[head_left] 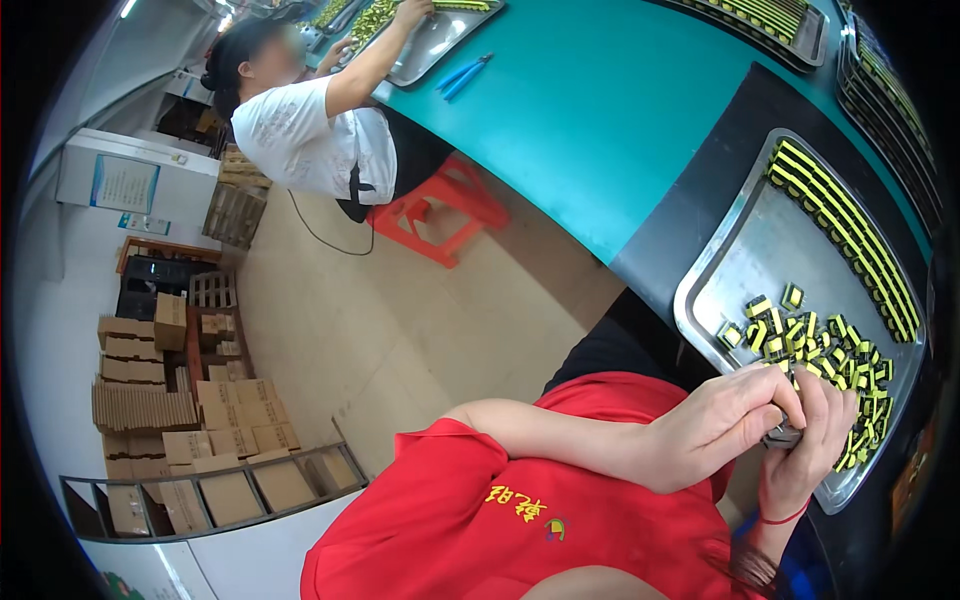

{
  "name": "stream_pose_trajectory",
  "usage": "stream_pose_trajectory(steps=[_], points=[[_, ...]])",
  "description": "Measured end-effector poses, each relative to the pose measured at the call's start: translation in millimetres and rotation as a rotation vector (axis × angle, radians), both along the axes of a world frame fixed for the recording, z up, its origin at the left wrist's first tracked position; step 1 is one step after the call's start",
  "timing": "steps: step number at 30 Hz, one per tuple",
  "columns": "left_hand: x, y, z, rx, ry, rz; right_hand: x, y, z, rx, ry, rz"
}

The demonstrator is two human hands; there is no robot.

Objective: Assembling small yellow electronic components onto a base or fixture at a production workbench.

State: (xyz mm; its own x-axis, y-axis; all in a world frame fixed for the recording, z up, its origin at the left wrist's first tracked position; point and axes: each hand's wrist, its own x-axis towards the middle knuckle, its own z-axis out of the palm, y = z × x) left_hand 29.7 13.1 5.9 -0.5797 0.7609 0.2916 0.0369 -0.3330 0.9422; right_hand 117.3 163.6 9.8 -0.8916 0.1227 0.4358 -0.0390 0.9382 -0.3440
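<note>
My left hand and my right hand are brought together over the near edge of a metal tray. Between their closed fingers is a small dark grey part. The fingers cover most of it, so its exact kind cannot be made out. Just beyond my hands lies a loose heap of small yellow-and-black transformers in the tray. Along the tray's far right side, more of these pieces stand in several neat rows. A red string circles my right wrist.
The tray rests on a black mat on a green table. Blue cutters lie farther off. A co-worker in a white shirt works at another tray by a red stool. Filled trays are stacked at right; cartons stand left.
</note>
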Motion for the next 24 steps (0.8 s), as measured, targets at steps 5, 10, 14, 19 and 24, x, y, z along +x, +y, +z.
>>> stream_pose_trajectory(steps=[5, 10, 14, 19, 24], points=[[4, 1, 1, 0.009, -0.022, -0.004, 3, 4, 4, 0.026, 0.027, 0.036], [5, 2, 3, 0.042, -0.122, -0.024, 1, 8, 3, 0.040, 0.068, 0.094], [5, 4, 6, 0.037, -0.153, -0.064, -3, 9, 1, 0.069, 0.173, 0.115], [5, 2, 2, -0.030, -0.196, -0.094, 2, 1, 13, -0.121, 0.011, 0.014], [-2, -1, -2, -0.053, -0.164, -0.105, 1, 5, 8, -0.147, 0.083, -0.004]])
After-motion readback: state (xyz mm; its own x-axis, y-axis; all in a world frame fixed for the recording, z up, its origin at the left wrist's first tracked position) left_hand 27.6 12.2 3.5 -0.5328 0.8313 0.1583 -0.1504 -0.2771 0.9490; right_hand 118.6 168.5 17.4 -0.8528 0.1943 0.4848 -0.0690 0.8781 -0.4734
